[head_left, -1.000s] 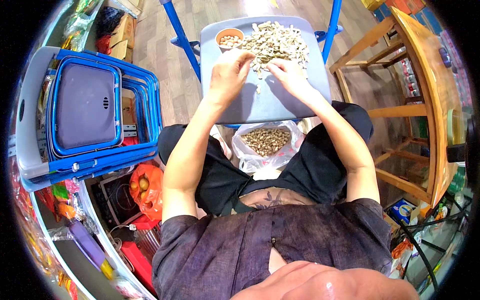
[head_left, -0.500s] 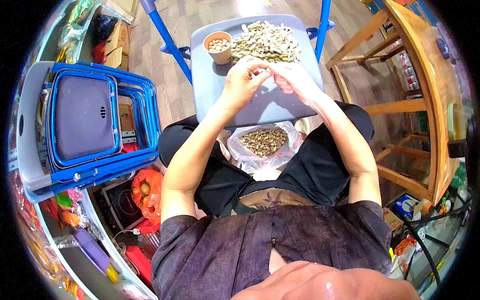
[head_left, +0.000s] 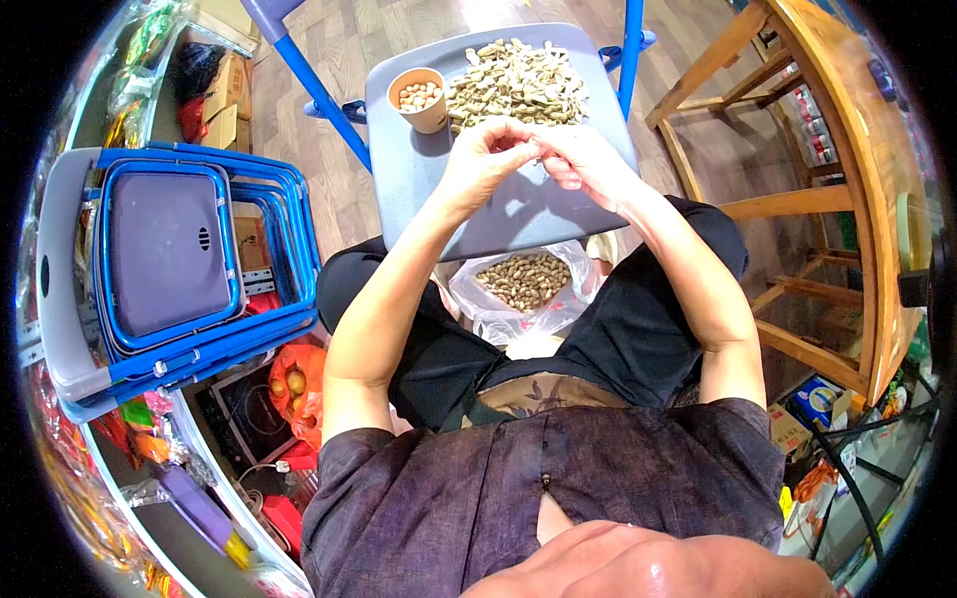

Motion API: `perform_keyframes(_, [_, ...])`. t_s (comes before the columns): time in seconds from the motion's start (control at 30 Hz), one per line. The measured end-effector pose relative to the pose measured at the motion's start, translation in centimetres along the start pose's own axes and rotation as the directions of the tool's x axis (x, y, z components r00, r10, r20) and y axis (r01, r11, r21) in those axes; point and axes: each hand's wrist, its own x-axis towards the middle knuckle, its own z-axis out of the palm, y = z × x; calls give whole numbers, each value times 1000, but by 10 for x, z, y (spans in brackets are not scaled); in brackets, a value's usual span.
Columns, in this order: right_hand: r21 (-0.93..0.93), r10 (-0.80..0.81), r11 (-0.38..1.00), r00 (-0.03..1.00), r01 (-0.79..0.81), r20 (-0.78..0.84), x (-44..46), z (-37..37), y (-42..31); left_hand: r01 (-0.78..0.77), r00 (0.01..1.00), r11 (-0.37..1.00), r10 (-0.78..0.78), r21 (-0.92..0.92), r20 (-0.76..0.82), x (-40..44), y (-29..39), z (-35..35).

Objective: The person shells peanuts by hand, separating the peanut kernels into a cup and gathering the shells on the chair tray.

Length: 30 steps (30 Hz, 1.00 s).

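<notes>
Over the grey seat of a folding chair (head_left: pixel 488 224), my left hand (head_left: pixel 485 164) and my right hand (head_left: pixel 583 164) meet, fingertips pinched together. Whatever small thing they hold is mostly hidden by the fingers. Just beyond them lies a heap of pale split peanut shells (head_left: pixel 518 85). To its left, near my left hand, stands a paper cup (head_left: pixel 429 120) containing shelled peanuts (head_left: pixel 419 96). Below the seat's near edge, between my legs, an open clear plastic bag (head_left: pixel 488 311) holds many unshelled peanuts (head_left: pixel 525 281).
Folded blue-framed chairs (head_left: pixel 169 249) lean at the left beside shelves of packets. An orange bag (head_left: pixel 297 384) with round items sits near a black cooktop (head_left: pixel 249 414). At right stands a wooden table (head_left: pixel 867 199); black cables (head_left: pixel 847 478) run below it.
The view has shifted slightly, so the chair seat appears a little further up and left. Both hands stay together, with the fingers slightly repositioned; my left fingers are curled closer to the right hand.
</notes>
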Motion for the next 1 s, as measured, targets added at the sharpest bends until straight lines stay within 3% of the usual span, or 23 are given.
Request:
perform_keyframes(0.17, [75,3,997,996,-9,87,1,0,-1,-79,994,997,79,10,-80,0,-2,5])
perform_keyframes(0.27, [3,-39,999,992,39,116,2,0,0,-97,985,986,114,133,-133,-2,-1,6])
perform_keyframes(0.33, [-15,-30,999,994,32,108,1,2,-2,-110,981,960,146,259,-126,-4,-2,3])
perform_keyframes(0.47, [-75,1,997,999,3,50,3,4,2,-108,982,949,149,296,-119,-5,-10,0])
perform_keyframes(0.57, [-61,16,998,1000,-15,20,3,6,3,-179,962,923,236,340,-136,-6,-13,3])
perform_keyframes(0.63, [-50,13,999,1000,-12,18,2,8,2,-53,982,980,86,190,-168,-9,-7,5])
perform_keyframes(0.7, [-38,8,999,1000,-7,14,2,9,2,-34,985,994,50,102,-163,-9,-3,6])
perform_keyframes(0.87, [195,-62,980,994,44,86,5,6,9,-38,993,991,23,-132,-113,-5,-3,3])
perform_keyframes(0.93, [223,-42,975,993,17,107,6,0,5,112,992,898,-129,-425,-11,-3,-11,-1])
perform_keyframes(1.0, [251,-24,968,991,-9,129,7,-1,1,150,988,838,-138,-524,63,-3,-15,-6])
